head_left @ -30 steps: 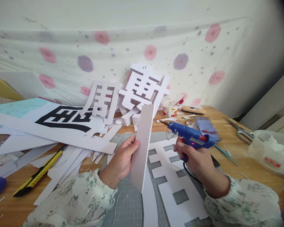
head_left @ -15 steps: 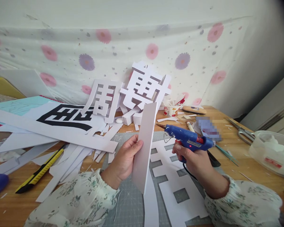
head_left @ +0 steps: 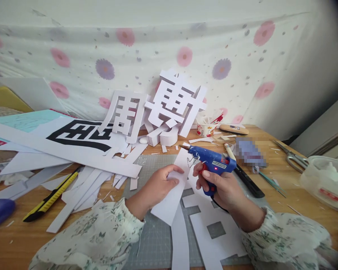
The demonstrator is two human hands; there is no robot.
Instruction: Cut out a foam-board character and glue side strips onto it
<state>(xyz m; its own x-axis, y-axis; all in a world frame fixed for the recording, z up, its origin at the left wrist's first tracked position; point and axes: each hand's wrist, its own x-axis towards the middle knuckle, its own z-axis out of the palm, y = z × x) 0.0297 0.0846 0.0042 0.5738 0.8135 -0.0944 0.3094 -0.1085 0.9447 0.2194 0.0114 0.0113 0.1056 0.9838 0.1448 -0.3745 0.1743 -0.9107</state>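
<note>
My left hand [head_left: 163,183] grips a white foam board strip [head_left: 169,204], thumb on top, tilted over the grey cutting mat [head_left: 152,240]. In my right hand [head_left: 221,185] is a blue hot glue gun [head_left: 210,159] with its red light lit and its nozzle pointing left, close to the strip's far end. I cannot tell whether the nozzle touches the strip. Below my hands, a white cut-out character piece [head_left: 204,240] with square openings lies on the mat. Beside it is a narrow curved white strip [head_left: 180,243].
Behind the mat stand white built-up characters [head_left: 174,101]. On the left are a sheet with a black printed character [head_left: 81,137], offcuts and a yellow utility knife [head_left: 52,195]. Scissors [head_left: 291,157], a clear plastic tub [head_left: 323,183] and a paper cup [head_left: 207,129] are on the right.
The strip has gone from nearly upright to leaning lower, its broad face turned up. The glue gun has moved left, toward the strip's far end.
</note>
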